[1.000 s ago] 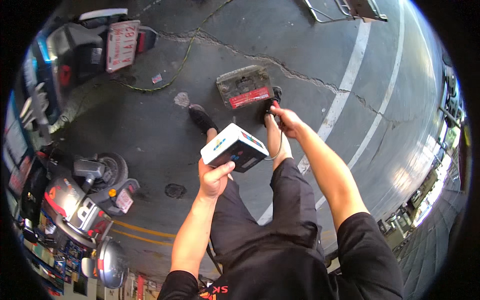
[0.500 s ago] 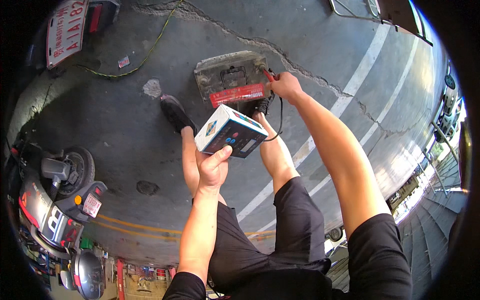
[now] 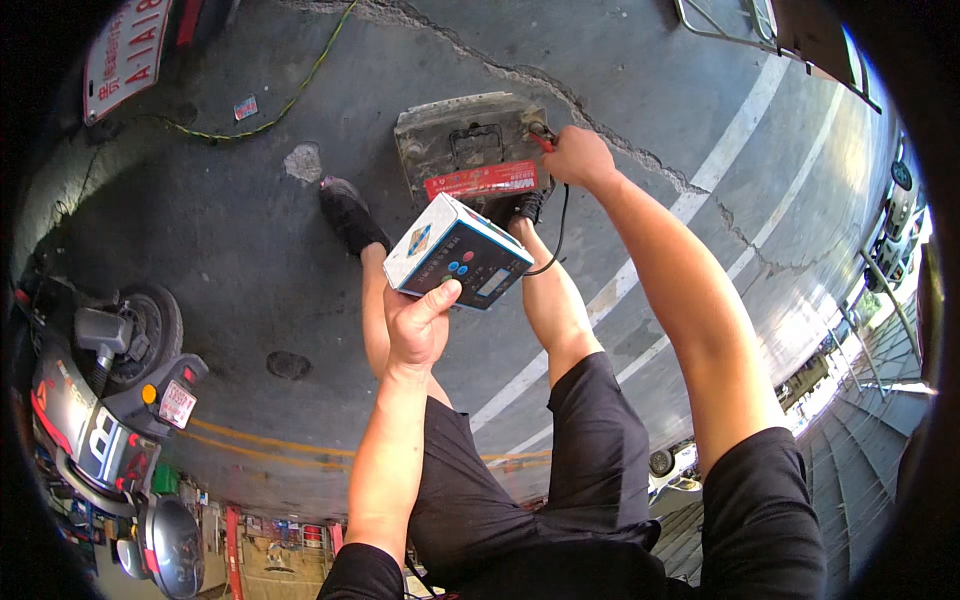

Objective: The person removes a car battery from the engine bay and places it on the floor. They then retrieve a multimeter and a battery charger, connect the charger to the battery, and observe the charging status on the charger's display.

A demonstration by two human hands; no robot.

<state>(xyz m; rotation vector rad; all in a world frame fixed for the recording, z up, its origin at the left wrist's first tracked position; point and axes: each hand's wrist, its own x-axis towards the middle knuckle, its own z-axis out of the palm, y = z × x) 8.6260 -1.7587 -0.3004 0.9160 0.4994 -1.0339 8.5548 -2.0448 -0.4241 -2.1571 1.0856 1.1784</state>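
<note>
My left hand point(image 3: 415, 328) grips a white and dark box point(image 3: 462, 250) from below, its thumb lying on the dark face with small coloured circles. Beyond it, between my feet, a dusty grey car battery point(image 3: 478, 135) with a red label and a folded carry handle sits on the ground. My right hand point(image 3: 580, 158) is closed on a red clamp point(image 3: 542, 143) at the battery's far right terminal. Whether the jaws touch the post cannot be made out. From the clamp a black cable point(image 3: 566, 225) loops down toward the box; its other end is hidden.
A scooter point(image 3: 120, 390) stands at the left, and part of another vehicle with a plate point(image 3: 127, 55) at the upper left. A yellow-green cord point(image 3: 300, 95) lies across the cracked floor. A metal frame point(image 3: 725, 25) is at the upper right; parked cars point(image 3: 890, 225) stand far right.
The red clamp in my right hand has come closer over the battery's right terminal. The box in my left hand has tipped slightly. The whole view has shifted a little.
</note>
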